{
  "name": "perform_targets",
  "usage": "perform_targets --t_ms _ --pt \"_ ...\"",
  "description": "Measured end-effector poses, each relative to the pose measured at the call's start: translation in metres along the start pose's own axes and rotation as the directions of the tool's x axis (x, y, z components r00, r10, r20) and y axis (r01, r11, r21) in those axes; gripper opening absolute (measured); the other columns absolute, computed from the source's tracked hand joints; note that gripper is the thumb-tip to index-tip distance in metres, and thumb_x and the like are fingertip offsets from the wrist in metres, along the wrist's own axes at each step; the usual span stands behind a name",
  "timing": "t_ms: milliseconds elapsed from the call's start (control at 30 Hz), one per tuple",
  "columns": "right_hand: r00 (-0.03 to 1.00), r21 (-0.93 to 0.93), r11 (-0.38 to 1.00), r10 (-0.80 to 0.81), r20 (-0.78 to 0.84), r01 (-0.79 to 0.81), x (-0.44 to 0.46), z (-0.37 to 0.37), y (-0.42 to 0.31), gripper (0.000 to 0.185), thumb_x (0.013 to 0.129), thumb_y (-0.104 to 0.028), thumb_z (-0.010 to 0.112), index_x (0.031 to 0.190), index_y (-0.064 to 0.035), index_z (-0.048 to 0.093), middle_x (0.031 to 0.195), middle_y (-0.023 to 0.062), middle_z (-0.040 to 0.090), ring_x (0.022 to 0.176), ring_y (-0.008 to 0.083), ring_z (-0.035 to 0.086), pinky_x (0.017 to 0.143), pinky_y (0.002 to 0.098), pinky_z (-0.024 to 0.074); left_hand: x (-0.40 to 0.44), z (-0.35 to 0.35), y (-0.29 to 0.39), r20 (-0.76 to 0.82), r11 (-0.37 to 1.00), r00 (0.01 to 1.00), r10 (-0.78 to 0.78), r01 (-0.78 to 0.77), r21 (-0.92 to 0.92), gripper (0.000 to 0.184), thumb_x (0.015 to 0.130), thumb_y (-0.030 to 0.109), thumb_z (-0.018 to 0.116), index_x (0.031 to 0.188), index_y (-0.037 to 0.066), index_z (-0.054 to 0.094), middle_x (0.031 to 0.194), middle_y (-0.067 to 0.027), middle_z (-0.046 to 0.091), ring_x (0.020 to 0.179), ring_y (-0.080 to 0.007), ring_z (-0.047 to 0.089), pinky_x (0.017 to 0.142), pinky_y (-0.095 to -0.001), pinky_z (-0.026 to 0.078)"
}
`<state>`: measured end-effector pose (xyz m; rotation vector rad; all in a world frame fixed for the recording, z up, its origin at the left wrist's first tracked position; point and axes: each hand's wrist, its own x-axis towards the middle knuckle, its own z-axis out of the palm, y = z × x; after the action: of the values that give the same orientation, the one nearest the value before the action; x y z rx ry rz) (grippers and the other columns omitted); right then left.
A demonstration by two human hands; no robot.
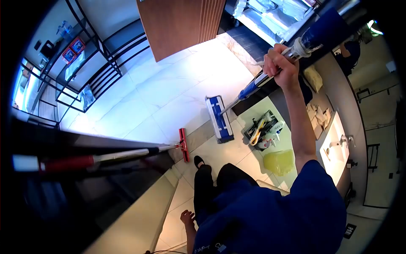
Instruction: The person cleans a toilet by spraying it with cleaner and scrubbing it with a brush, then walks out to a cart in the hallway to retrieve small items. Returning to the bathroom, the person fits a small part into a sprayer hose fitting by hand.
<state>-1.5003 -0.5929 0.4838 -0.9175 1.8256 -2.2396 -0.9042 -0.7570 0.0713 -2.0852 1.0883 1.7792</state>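
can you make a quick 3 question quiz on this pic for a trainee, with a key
1. Which hand grips the pole of the flat mop?

2. True or false: the red squeegee is held in the left hand.

3. Which of these is at the white washbasin?
A. the flat mop
B. a metal tap
C. the red squeegee

Key
1. The right hand.
2. False; the left hand is apart from it, and nothing shows in that hand.
3. B.
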Motion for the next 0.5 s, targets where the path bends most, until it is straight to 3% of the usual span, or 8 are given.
perform_targets --t_ms 133,233,333,500 --pt "0.985 -0.120 0.993 -0.022 -0.168 0.001 0.062 -0.031 0.040 0.033 0.084 -0.005 0.052 0.058 -0.0118 0.033 0.045 0.0026 0.037 0.039 0.0121 0.034 0.045 0.0273 0.0327 -0.009 0.023 0.067 0.019 0.998 0.998 0.064 -0.063 -0.016 0.029 0.081 0.010 0.057 0.110 0.007 0.054 0.094 -0.0113 0.061 0.080 -0.0240 0.063 0.060 -0.0361 0.052" --pt "0.960 -0.201 0.979 -0.090 -0.266 0.036 0.100 -0.064 0.078 0.031 0.082 -0.004 0.054 0.058 -0.0108 0.036 0.046 0.0037 0.041 0.037 0.0130 0.037 0.042 0.0280 0.0339 -0.008 0.049 0.109 0.031 0.995 0.994 0.100 -0.101 0.006 0.034 0.081 0.010 0.059 0.114 0.007 0.053 0.097 -0.0123 0.060 0.081 -0.0243 0.063 0.060 -0.0376 0.053" --pt "0.926 -0.151 0.987 -0.106 -0.363 0.054 0.131 -0.104 0.119 0.031 0.081 -0.005 0.056 0.057 -0.0105 0.036 0.046 0.0038 0.040 0.036 0.0134 0.037 0.041 0.0286 0.0341 -0.007 0.069 0.126 -0.010 0.986 0.987 0.163 -0.163 -0.044 0.034 0.083 0.011 0.057 0.116 0.007 0.052 0.102 -0.0129 0.059 0.085 -0.0250 0.062 0.060 -0.0387 0.053" --pt "0.846 -0.102 0.992 -0.122 -0.519 0.080 0.171 -0.177 0.175 0.034 0.077 -0.006 0.061 0.053 -0.0104 0.037 0.042 0.0029 0.042 0.033 0.0125 0.040 0.037 0.0266 0.0334 -0.027 0.119 0.126 -0.071 0.995 0.997 0.014 -0.020 -0.098 0.029 0.083 0.011 0.056 0.111 0.009 0.053 0.097 -0.0114 0.060 0.081 -0.0249 0.063 0.060 -0.0379 0.052"
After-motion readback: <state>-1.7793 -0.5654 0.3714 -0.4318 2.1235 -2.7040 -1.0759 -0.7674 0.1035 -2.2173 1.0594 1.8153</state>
